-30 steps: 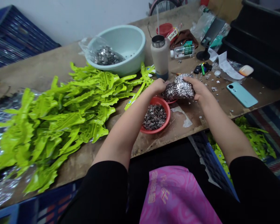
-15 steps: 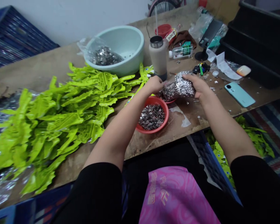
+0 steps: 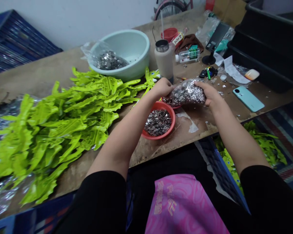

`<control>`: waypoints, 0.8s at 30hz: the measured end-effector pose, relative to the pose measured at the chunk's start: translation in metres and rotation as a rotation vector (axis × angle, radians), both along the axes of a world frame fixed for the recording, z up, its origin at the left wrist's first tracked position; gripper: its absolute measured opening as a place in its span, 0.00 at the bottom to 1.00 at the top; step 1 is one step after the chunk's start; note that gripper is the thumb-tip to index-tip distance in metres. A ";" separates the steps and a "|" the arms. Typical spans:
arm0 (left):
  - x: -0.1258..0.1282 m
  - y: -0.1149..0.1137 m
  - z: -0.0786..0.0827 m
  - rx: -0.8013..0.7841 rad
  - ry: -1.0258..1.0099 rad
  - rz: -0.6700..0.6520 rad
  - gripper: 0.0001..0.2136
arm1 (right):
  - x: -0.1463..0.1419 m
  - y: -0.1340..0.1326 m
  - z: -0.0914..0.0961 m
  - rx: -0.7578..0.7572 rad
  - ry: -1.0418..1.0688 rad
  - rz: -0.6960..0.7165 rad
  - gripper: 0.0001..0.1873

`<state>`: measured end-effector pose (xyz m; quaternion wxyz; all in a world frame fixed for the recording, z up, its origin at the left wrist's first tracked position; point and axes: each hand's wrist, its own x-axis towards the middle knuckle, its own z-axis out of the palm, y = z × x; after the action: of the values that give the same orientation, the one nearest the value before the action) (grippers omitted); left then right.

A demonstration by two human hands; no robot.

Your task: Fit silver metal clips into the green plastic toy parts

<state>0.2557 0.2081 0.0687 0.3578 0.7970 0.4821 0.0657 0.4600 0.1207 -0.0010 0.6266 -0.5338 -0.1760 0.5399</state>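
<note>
A clear plastic bag of small shiny metal pieces [image 3: 188, 92] is held between both hands above the table. My left hand [image 3: 162, 87] pinches its left end, fingers closed. My right hand [image 3: 208, 92] wraps round its right end. The bag hangs over a small red dish [image 3: 175, 105], mostly hidden behind it. Just in front stands a red bowl [image 3: 171, 123] filled with the same dark metal pieces.
A big heap of lime-green plastic parts [image 3: 58, 117] covers the table's left half. Behind are a pale green basin [image 3: 134, 52] with a bag of metal pieces, a beige flask [image 3: 164, 61], a mint phone [image 3: 248, 98], keys and bottles. Black crates [image 3: 266, 42] stand right.
The bag has tilted a little, its left end lower toward the small dish; both hands keep their grip. The view has shifted slightly.
</note>
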 end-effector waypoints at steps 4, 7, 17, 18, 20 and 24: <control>0.005 -0.006 0.006 -0.040 -0.073 0.013 0.21 | 0.001 -0.006 -0.003 -0.046 -0.015 -0.042 0.10; 0.010 -0.008 0.012 -0.075 -0.117 0.029 0.18 | -0.002 -0.010 -0.003 -0.059 0.004 -0.040 0.11; 0.020 -0.005 0.026 -0.031 -0.190 0.008 0.20 | -0.008 -0.015 -0.001 -0.087 0.075 -0.004 0.02; 0.019 -0.006 0.028 -0.025 -0.191 -0.001 0.20 | -0.007 -0.016 -0.001 -0.083 0.074 -0.006 0.02; 0.018 -0.009 0.031 -0.011 -0.189 -0.019 0.21 | -0.005 -0.018 -0.001 -0.079 0.076 -0.010 0.02; 0.020 -0.017 0.033 -0.013 -0.204 -0.021 0.18 | -0.006 -0.019 -0.006 -0.078 0.108 0.010 0.05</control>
<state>0.2760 0.1913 0.1017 0.4110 0.7888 0.4353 0.1394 0.4542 0.1018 -0.0067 0.6111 -0.5272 -0.1232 0.5774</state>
